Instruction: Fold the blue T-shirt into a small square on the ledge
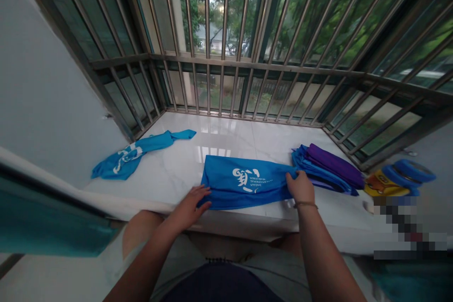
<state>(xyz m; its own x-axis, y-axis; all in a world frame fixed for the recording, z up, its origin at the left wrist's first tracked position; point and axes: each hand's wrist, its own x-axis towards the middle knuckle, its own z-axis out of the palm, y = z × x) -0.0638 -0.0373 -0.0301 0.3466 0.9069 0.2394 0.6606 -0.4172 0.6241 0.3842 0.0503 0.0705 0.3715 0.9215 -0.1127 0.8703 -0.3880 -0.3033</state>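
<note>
A blue cloth with white lettering, including the words "International Marathon", lies spread lengthwise on the white sill, its near part folded along a crease. At its left end rests my left hand, fingers extended and thumb apart, touching the edge. My right hand pinches the right end between thumb and fingers. Just beyond that hand sits a stack of folded blue cloths with a purple folded cloth on top. Another blue printed cloth, twisted and crumpled, lies at the left of the sill.
Metal window bars enclose the far side and both ends of the glossy white sill. A yellow container with a blue lid stands at the right, near a blurred-out patch. A teal curtain hangs at the left.
</note>
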